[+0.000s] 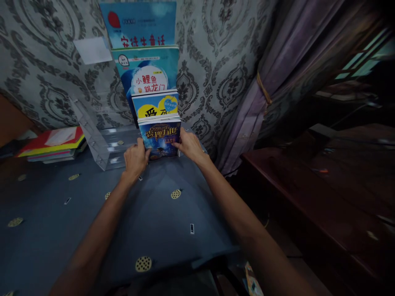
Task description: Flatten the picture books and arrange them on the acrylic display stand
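tablecloth (160,230) | clear rack (92,139), stack (57,144) leftward | left fingers (140,146), right fingers (182,137) gripping front books (161,142)

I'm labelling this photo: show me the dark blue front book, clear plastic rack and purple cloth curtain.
Dark blue front book (162,142): head view, visible cover.
Clear plastic rack (95,139): head view, left side panel.
Purple cloth curtain (245,123): head view, lower folds.

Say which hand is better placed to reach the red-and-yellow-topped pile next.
Probably the left hand: it sits nearer the pile, while the right hand is at the right side of the front book.
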`<control>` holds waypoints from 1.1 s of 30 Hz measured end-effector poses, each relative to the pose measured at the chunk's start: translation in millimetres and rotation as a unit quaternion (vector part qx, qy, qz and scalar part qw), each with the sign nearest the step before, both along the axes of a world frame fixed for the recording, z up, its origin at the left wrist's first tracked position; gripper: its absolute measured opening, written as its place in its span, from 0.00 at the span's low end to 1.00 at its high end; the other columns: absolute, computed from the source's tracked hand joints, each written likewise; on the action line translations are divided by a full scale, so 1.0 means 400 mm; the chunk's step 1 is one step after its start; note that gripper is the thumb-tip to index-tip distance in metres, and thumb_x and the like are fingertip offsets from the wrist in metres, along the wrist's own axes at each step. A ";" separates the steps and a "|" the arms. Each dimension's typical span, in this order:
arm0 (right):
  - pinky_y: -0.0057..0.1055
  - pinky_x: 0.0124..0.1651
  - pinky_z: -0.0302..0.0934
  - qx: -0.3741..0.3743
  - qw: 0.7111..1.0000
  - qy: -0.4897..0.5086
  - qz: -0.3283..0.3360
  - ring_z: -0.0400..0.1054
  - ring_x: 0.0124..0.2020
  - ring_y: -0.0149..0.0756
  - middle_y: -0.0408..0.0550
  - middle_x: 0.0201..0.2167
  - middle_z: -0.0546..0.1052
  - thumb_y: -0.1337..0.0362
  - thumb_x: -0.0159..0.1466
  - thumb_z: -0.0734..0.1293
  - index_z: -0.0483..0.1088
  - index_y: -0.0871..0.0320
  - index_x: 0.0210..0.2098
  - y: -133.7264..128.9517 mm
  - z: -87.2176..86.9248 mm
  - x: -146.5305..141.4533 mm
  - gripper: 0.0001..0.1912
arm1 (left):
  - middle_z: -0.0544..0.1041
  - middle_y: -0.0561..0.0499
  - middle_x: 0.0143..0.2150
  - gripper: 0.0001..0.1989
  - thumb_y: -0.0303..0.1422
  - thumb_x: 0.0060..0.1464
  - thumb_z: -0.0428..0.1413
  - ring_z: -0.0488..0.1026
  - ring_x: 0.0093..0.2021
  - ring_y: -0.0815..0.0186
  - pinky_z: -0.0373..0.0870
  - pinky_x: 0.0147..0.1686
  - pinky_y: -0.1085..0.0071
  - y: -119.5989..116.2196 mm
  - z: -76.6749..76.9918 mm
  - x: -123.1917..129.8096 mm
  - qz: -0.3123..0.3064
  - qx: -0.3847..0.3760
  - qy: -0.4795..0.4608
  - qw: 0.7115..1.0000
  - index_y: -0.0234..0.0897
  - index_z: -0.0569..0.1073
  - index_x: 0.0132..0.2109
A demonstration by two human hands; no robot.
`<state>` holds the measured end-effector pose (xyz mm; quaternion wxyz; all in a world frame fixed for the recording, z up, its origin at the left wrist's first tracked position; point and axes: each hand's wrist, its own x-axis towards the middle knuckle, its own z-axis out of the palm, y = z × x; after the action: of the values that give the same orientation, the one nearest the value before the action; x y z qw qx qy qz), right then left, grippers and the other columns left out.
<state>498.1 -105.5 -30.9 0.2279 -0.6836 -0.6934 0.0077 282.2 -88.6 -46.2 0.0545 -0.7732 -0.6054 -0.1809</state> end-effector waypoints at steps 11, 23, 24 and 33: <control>0.37 0.42 0.63 -0.020 1.000 0.020 -0.009 0.75 0.45 0.50 0.53 0.42 0.81 0.60 0.67 0.69 0.62 0.58 0.54 0.001 0.002 0.013 0.20 | 0.81 0.37 0.46 0.20 0.40 0.69 0.50 0.80 0.48 0.51 0.72 0.44 0.63 -0.021 0.018 0.004 0.000 -0.041 -0.018 0.999 0.31 0.60 0.59; 0.34 0.40 0.61 -0.044 0.999 0.017 0.011 0.74 0.45 0.48 0.53 0.41 0.80 0.62 0.66 0.68 0.65 0.57 0.47 0.000 0.001 0.021 0.13 | 0.79 0.35 0.53 0.17 0.37 0.68 0.51 0.80 0.51 0.50 0.74 0.44 0.61 -0.026 0.036 0.007 -0.021 -0.026 -0.061 0.998 0.34 0.62 0.58; 0.35 0.41 0.62 -0.034 0.999 0.027 0.012 0.74 0.44 0.48 0.54 0.42 0.80 0.61 0.66 0.68 0.65 0.58 0.47 0.001 0.000 0.023 0.13 | 0.78 0.35 0.54 0.18 0.36 0.67 0.51 0.80 0.51 0.50 0.75 0.45 0.60 -0.024 0.039 0.008 -0.026 -0.016 -0.080 0.996 0.35 0.60 0.60; 0.46 0.52 0.67 0.138 0.975 0.162 0.070 0.69 0.53 0.51 0.59 0.53 0.74 0.62 0.60 0.69 0.63 0.60 0.58 0.040 -0.033 0.011 0.27 | 0.74 0.34 0.61 0.29 0.32 0.66 0.51 0.77 0.56 0.49 0.74 0.52 0.56 -0.010 0.051 0.016 -0.062 0.017 -0.166 0.984 0.34 0.51 0.69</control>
<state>502.5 -89.5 -44.0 0.4283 -0.5849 -0.6878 0.0379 288.7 -92.5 -26.0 -0.0447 -0.7678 -0.5534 -0.3197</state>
